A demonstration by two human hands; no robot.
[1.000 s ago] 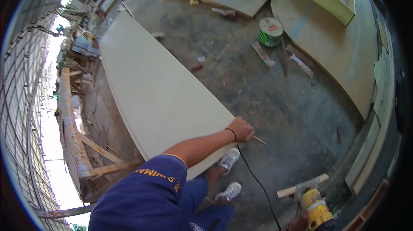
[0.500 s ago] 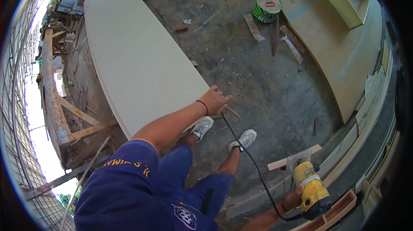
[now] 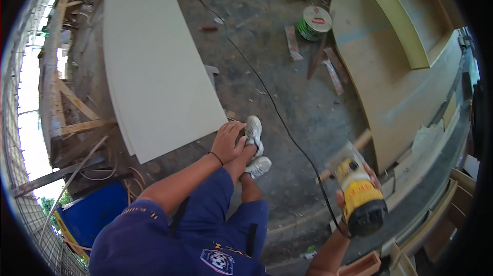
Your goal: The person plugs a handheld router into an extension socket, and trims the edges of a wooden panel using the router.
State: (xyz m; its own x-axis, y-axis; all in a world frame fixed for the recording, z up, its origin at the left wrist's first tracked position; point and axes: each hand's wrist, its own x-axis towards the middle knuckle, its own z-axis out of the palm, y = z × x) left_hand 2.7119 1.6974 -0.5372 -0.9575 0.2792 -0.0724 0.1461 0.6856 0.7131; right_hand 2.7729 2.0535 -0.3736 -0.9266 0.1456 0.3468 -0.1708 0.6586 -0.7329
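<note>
My right hand (image 3: pixel 341 200) is wrapped round the yellow and black body of a hand-held router (image 3: pixel 357 194) at the lower right. A clear base plate (image 3: pixel 341 159) and a strip of wood sit at its front end. The router's black cord (image 3: pixel 287 137) runs away across the floor toward the far end of the white panel. My left hand (image 3: pixel 227 141) is at the near right corner of the large white panel (image 3: pixel 154 70), above my shoe. Its fingers are loosely stretched out and it holds nothing; I cannot tell whether it touches the panel.
A curved wooden panel (image 3: pixel 364 65) with a raised curved rib lies at the right. Beside it stand a round green can (image 3: pixel 314 22) and several packaged strips. Scrap timber (image 3: pixel 77 101) lines the left side. A blue tub-like object (image 3: pixel 97 219) is at the lower left.
My left hand has let go of the cord and drawn back left and down. The cord now lies across the floor. The router has swung slightly left and upward. My view has turned and my feet have shifted.
</note>
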